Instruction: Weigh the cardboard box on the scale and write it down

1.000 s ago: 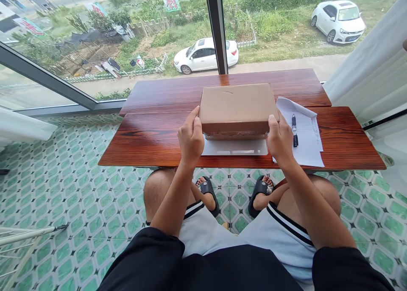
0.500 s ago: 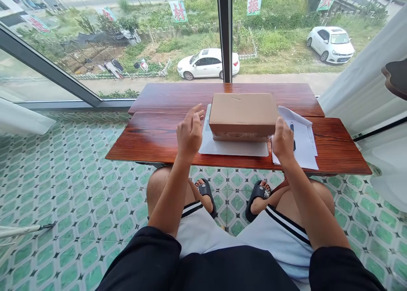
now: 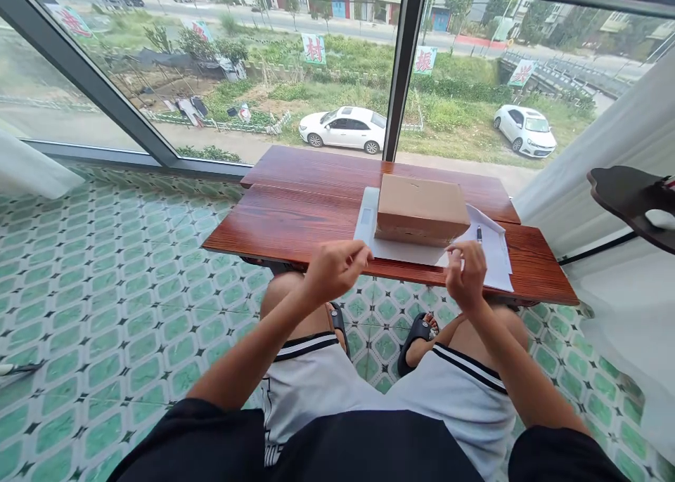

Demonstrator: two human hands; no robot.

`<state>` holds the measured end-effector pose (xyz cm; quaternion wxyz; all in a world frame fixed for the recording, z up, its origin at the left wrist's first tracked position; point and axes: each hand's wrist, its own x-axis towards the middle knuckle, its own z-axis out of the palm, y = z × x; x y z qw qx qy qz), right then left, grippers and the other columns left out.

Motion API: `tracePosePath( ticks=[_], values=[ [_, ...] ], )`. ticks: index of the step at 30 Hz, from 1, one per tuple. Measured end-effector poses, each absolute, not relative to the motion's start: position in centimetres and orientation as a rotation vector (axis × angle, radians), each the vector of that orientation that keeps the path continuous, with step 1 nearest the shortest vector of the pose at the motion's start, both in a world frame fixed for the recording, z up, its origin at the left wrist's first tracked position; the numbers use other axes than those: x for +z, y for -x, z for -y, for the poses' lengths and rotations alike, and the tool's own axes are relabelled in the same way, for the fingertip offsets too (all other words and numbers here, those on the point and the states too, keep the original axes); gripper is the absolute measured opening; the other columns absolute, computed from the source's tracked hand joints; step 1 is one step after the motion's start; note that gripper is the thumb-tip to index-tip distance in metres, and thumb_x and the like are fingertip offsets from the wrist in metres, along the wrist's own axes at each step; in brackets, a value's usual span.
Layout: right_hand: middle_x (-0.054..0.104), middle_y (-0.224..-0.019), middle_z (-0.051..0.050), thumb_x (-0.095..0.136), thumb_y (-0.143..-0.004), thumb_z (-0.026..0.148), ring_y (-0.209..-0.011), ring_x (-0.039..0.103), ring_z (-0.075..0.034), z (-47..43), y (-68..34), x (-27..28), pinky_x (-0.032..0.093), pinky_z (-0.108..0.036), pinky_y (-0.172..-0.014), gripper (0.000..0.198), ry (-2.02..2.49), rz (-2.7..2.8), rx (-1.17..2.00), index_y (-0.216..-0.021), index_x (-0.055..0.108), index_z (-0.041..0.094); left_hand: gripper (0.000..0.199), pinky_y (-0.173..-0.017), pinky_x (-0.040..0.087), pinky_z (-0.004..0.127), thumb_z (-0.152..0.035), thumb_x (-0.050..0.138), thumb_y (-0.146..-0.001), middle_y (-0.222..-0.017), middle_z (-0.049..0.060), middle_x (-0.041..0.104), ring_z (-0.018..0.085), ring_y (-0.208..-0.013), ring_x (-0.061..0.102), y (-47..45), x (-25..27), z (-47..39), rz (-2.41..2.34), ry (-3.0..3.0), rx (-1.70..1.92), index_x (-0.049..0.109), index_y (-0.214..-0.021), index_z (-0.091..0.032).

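Observation:
A closed brown cardboard box [image 3: 422,208] rests on a flat pale board [image 3: 365,223] with a small grey window near its left side. My left hand [image 3: 340,268] is over the table's front edge, by the board's front left part. Its fingers are curled in with the thumb near them, and no object shows between them. Close to the box's front right corner is my right hand [image 3: 467,271], fingers bent toward the thumb, also with nothing visible in the grip. Whether either hand's fingertips touch the board or the papers I cannot tell.
White papers [image 3: 498,257] with a dark pen [image 3: 479,234] lie right of the box on the reddish wooden table [image 3: 295,215]. A dark wooden piece [image 3: 627,197] juts in at the right, before a white curtain [image 3: 606,271]. Tall windows stand behind the table.
My left hand has come down from beside the box to the table's front edge, its fingers curling. The right hand has drawn back from the box's right side. The view has shifted and tilted upward.

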<state>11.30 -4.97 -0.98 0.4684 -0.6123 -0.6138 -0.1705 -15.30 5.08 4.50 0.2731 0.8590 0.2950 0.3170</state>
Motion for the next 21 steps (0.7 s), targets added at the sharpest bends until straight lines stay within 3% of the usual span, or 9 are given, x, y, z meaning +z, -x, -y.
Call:
tracePosePath(
  ticks=[5, 9, 16, 18, 21],
  values=[
    [0.057, -0.077, -0.005, 0.043, -0.095, 0.016, -0.076, 0.046, -0.018, 4.3, -6.4, -1.8, 0.032, -0.035, -0.073, 0.016, 1.442, 2.123, -0.277, -0.082, 0.053, 0.017, 0.031, -0.051, 0.031, 0.029, -0.032, 0.046, -0.090, -0.060, 0.000, 0.062, 0.012, -0.056, 0.055, 14.9, 3.1, -0.4, -0.283, -2.667, 0.354, 0.056, -0.064, -0.020],
    [0.055, -0.076, -0.004, 0.045, -0.093, 0.019, -0.074, 0.043, -0.018, 2.3, -3.1, -3.3, 0.027, -0.034, -0.069, 0.016, 1.157, 2.543, -0.217, -0.079, 0.053, 0.017, 0.024, -0.043, 0.027, 0.032, -0.033, 0.052, -0.086, -0.058, 0.000, 0.063, 0.014, -0.046, 0.051, 13.9, 1.3, 2.2, 0.156, -2.712, 0.087, 0.057, -0.066, -0.020],
    [0.059, -0.079, -0.004, 0.048, -0.095, 0.021, -0.075, 0.051, -0.018, -1.4, 1.0, -4.6, 0.034, -0.033, -0.065, 0.016, 0.751, 2.990, 0.144, -0.082, 0.057, 0.016, 0.023, -0.033, 0.037, 0.033, -0.033, 0.056, -0.074, -0.051, 0.002, 0.061, 0.020, -0.043, 0.057, 11.1, -4.7, 3.6, 0.643, -2.616, 0.034, 0.059, -0.052, -0.028],
    [0.061, -0.080, -0.004, 0.048, -0.096, 0.021, -0.076, 0.055, -0.018, -2.7, 1.7, -5.2, 0.038, -0.032, -0.064, 0.017, 0.701, 3.046, 0.256, -0.086, 0.060, 0.016, 0.017, -0.033, 0.036, 0.034, -0.037, 0.057, -0.069, -0.058, 0.004, 0.065, 0.023, -0.045, 0.059, 9.9, -6.4, 3.7, 0.632, -2.712, 0.026, 0.065, -0.054, -0.035],
    [0.066, -0.083, -0.006, 0.052, -0.094, 0.022, -0.074, 0.058, -0.018, -4.2, 2.7, -7.2, 0.045, -0.032, -0.064, 0.016, 0.758, 3.066, 0.628, -0.090, 0.066, 0.015, 0.018, -0.031, 0.032, 0.038, -0.045, 0.057, -0.061, -0.069, 0.006, 0.069, 0.030, -0.047, 0.061, 8.1, -8.1, 3.3, 0.176, -3.017, -0.089, 0.072, -0.071, -0.049]
  ],
)
